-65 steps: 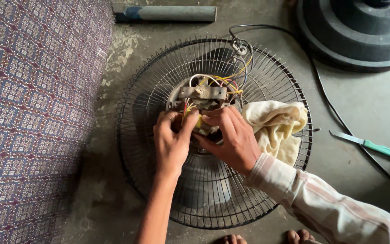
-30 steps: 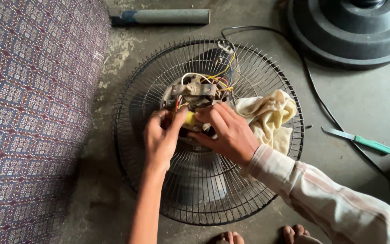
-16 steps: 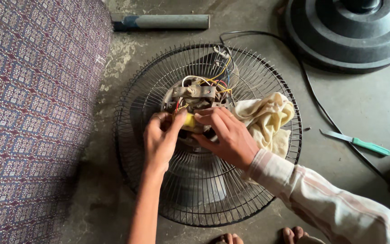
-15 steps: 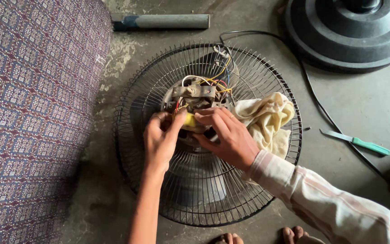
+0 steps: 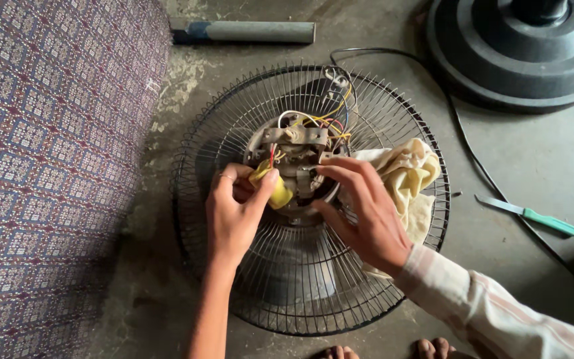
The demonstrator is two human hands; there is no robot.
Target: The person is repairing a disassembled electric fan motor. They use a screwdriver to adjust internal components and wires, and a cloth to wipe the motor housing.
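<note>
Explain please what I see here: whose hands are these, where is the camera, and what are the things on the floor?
The camera sits on the person's head and looks down, so both hands are that person's own. The left hand pinches a small yellow part with wires. The right hand touches the bare fan motor, which sits in a round wire fan guard lying on the concrete floor. A yellowish cloth lies on the guard. Nearby are a green-handled screwdriver, a dark round fan base, a grey tube and a patterned cover.
</note>
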